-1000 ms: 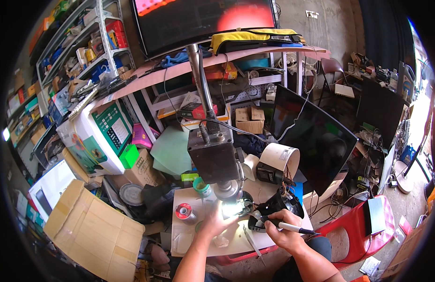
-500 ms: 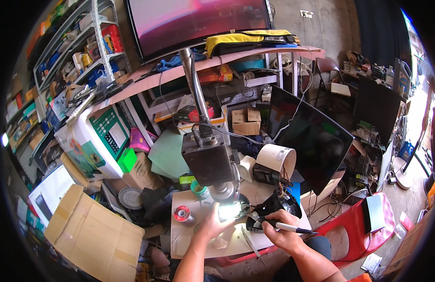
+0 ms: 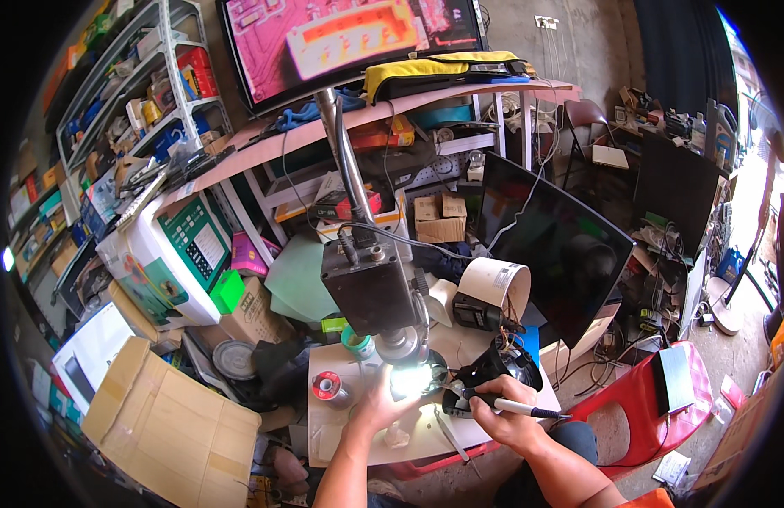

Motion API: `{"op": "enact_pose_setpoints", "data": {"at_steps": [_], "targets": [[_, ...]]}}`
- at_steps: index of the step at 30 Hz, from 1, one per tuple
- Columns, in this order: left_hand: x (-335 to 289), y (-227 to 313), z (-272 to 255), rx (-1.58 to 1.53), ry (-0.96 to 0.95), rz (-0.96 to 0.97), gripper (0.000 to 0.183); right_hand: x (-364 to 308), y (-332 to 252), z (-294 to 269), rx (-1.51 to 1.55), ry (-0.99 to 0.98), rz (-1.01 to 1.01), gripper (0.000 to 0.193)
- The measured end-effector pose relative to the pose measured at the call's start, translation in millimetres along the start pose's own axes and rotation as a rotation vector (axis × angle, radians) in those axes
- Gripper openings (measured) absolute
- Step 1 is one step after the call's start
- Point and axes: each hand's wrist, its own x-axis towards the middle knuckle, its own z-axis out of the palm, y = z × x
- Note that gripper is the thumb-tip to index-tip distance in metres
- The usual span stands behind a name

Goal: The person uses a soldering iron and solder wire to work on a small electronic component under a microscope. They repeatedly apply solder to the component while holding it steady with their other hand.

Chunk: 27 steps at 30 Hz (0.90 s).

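Light (image 3: 411, 381) glares by our left hand (image 3: 378, 406); we can't tell its grip. Our right hand (image 3: 508, 423) grips a thin, white tool (image 3: 515, 407), black-ended.

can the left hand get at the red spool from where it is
Probably yes: the red spool stands just left of the left hand, and I see nothing tall between them, though glare hides whether that hand is free.

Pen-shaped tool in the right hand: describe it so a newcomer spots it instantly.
Below the black box on the metal pole stands a small pale table. Over its right side, the right hand grips the pen-shaped tool. Its white body and dark rear end set it apart from the slim grey tool lying nearby.
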Motion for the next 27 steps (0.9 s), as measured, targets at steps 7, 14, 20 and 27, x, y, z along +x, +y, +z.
{"op": "enact_pose_setpoints", "data": {"at_steps": [7, 14, 20, 27], "targets": [[-0.5, 2.4, -2.6, -0.024, -0.016, -0.045, 0.092, 0.5, 1.3, 1.8, 0.006, 0.028, -0.023, 0.018], [-1.1, 4.6, -5.3, -0.029, -0.014, -0.045, 0.095, 1.7, 1.0, 2.4, 0.004, 0.033, -0.039, 0.018], [0.5, 0.1, -6.2, -0.007, 0.004, -0.008, 0.092, -0.7, 0.3, 1.0, -0.018, 0.006, -0.005, 0.018], [0.5, -0.8, -5.2, 0.017, 0.026, 0.010, 0.087, -0.6, 0.3, 1.1, -0.022, 0.001, 0.003, 0.018]]}}
